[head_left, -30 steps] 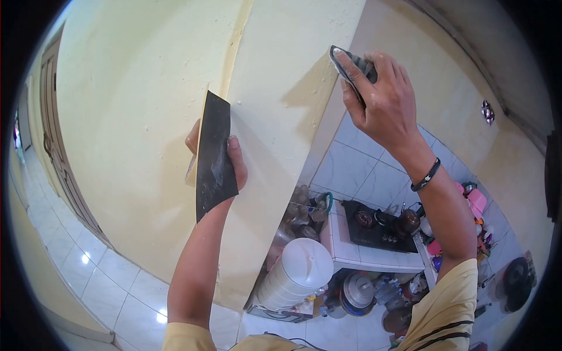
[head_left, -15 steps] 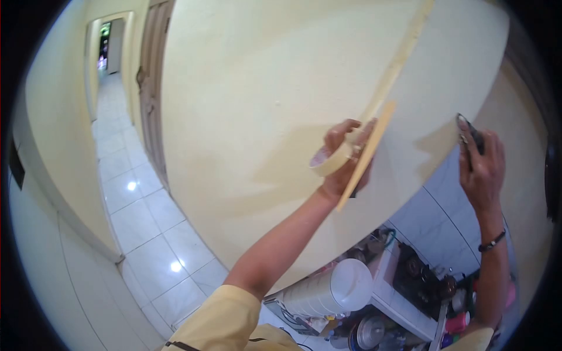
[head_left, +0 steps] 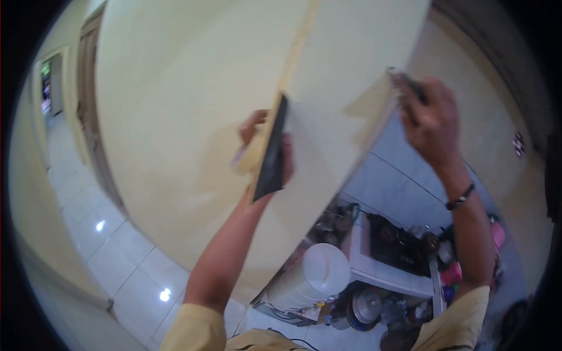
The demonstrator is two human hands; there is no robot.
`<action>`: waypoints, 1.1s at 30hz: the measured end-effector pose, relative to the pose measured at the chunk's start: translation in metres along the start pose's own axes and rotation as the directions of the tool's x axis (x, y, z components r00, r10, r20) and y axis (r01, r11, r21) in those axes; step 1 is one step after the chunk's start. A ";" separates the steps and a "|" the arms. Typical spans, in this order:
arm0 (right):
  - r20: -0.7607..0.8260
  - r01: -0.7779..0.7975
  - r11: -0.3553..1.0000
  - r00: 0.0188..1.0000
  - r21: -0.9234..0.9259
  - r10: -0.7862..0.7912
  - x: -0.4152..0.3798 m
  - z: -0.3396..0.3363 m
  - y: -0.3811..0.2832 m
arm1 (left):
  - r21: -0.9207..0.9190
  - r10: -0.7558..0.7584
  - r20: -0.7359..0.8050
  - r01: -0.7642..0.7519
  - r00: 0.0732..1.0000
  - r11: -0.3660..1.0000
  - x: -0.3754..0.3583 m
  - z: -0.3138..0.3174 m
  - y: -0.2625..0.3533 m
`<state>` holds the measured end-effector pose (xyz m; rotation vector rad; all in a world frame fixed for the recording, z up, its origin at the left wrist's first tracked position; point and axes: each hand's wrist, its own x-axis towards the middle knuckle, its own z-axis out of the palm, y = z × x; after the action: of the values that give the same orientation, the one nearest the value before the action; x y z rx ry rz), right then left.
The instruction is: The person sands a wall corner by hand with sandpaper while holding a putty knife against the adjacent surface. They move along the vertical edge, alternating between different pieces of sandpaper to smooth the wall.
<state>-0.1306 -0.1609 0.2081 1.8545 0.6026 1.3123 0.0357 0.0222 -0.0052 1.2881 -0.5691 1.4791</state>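
In my left hand (head_left: 287, 155) I hold a flat rectangular sheet (head_left: 274, 155), its dark face toward me and one long edge yellowish. A roll of masking tape (head_left: 247, 155) is held in the same hand, on the left of the sheet. Above them, a strip of tape (head_left: 300, 38) runs up the cream wall (head_left: 175, 88). My right hand (head_left: 433, 117) grips a small dark-handled tool (head_left: 413, 88) with a pale tip, close to the wall's right edge. Blur hides what kind of tool it is.
Below the wall's lower edge stand a white cylindrical container (head_left: 328, 269), a tiled counter (head_left: 389, 275) and several pots (head_left: 367, 307). A tiled corridor (head_left: 120, 263) and a brown door (head_left: 89, 76) lie to the left.
The view has swung right, so the wall and both hands sit farther left. My left hand has turned the sheet from its orange side to its dark side. The right hand keeps its tool.
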 end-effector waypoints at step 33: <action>0.048 0.013 0.994 0.999 -0.106 -0.008 0.010 -0.017 0.015 | -0.058 -0.062 0.070 0.067 0.996 0.996 -0.002 -0.004 0.005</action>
<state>-0.1439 -0.1573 0.2288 1.7884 0.5065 1.2651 0.0290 0.0233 -0.0073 1.3020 -0.6070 1.3591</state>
